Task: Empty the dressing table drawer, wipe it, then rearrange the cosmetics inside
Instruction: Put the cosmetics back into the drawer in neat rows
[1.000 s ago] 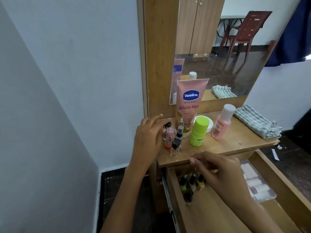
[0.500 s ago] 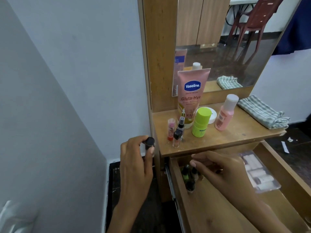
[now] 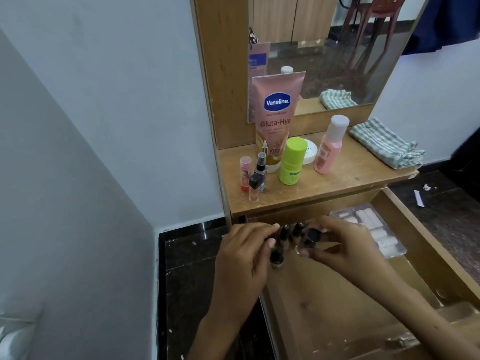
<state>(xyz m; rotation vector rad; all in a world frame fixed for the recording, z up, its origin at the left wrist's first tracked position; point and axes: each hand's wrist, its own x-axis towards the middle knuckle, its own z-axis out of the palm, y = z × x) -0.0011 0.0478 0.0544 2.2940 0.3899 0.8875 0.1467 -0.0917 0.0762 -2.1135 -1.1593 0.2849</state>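
Head view: your left hand (image 3: 242, 258) has come off the tabletop (image 3: 345, 183) and dropped to the back left corner of the open drawer (image 3: 420, 245), where a second ago it was up by the small bottles. Half a second back it carried a little dark-capped item; now its fingers curl in among the nail polish bottles (image 3: 284, 236), though I can't tell exactly what they're pinching. Your right hand (image 3: 342, 246) hasn't left that corner, and it's pinching a small dark round cap or pot (image 3: 313, 235) between fingertips and thumb. So both hands are working the same cluster. A clear plastic pack (image 3: 374, 233) lies at the drawer's back right. Up top stand the Vaseline tube (image 3: 278, 113), green bottle (image 3: 292, 161), pink bottle (image 3: 330, 146) and three tiny bottles (image 3: 255, 178), with the striped cloth (image 3: 387, 144) off to the right. My read: you're restocking, cosmetics going back in piece by piece.
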